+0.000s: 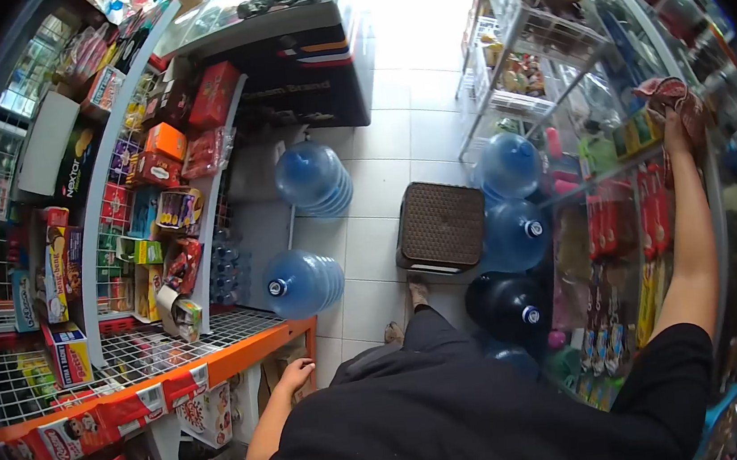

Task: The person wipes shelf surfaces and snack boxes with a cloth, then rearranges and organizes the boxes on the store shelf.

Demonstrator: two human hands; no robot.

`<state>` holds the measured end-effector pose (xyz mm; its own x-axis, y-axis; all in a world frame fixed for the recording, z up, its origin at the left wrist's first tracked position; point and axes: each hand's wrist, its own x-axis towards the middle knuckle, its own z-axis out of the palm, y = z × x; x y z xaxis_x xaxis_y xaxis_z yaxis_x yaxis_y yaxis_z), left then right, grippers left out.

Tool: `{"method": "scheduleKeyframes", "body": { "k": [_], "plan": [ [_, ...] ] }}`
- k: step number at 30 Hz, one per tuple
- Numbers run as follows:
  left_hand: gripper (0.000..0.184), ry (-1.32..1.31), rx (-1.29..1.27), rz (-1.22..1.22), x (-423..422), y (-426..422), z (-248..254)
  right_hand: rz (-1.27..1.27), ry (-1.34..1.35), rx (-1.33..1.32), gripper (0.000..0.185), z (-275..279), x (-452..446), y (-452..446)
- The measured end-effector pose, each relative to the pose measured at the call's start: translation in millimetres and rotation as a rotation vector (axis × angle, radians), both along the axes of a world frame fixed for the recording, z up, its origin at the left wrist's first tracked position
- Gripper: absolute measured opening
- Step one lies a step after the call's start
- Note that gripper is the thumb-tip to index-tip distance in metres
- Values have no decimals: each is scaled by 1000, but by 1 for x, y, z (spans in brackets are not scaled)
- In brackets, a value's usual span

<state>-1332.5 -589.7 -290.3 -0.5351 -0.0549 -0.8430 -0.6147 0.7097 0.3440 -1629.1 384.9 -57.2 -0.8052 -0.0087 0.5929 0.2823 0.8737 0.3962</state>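
Right hand (674,130) outstretched, left hand (295,375) low

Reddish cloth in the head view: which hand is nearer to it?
Right. The right hand holds the reddish cloth; the left hand is well away from it, across the person's body, beside the orange shelf edge.

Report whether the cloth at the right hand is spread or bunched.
Bunched: the cloth shows crumpled folds gathered at the right hand, not a flat sheet.
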Motion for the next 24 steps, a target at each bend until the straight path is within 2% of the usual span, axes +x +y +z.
{"method": "scheduleKeyframes", "body": {
  "k": [1,2,4,6,7,9,12,13,15,17,18,20,21,22,23,24],
  "plan": [
    [41,5,-8,3,-4,0,-2,-18,128,-69,47,-8,-10,-4],
    [41,15,-15,5,-11,0,-4,-6,126,-79,47,-19,-17,-11],
    [42,18,-4,30,-20,4,0,-160,-47,-498,51,-39,-24,-25],
    [40,38,17,56,-34,12,-4,11,210,-125,48,-109,-31,2],
    [40,32,32,48,-40,21,0,1,135,-134,47,-129,-22,2],
    [39,52,39,292,-54,41,17,-107,-192,-239,43,-169,11,-17],
    [38,96,182,273,-32,24,-30,-252,-932,-413,39,-219,68,-54],
    [38,33,160,204,-35,29,-19,-223,-1121,-457,38,-231,81,-65],
    [40,-65,138,158,-39,31,-7,-129,-1241,-537,35,-246,89,-86],
    [41,-43,101,107,-39,19,-10,-231,-1274,-726,31,-207,54,-142],
    [41,-134,276,199,-20,-23,-69,-395,-934,-852,30,-209,41,-151],
    [41,-1,139,156,-20,-20,-57,-281,-573,-1043,28,-151,11,-202],
    [41,27,116,143,-29,-27,-62,-68,-456,-994,27,-153,-18,-186],
    [40,33,117,145,-39,-36,-70,-55,-42,-1131,27,-96,-43,-231],
    [40,30,120,149,-47,-45,-77,-123,49,-980,27,-91,-78,-211],
    [40,26,130,155,-57,-54,-82,59,236,-984,28,-47,-101,-234]
  ]
}}
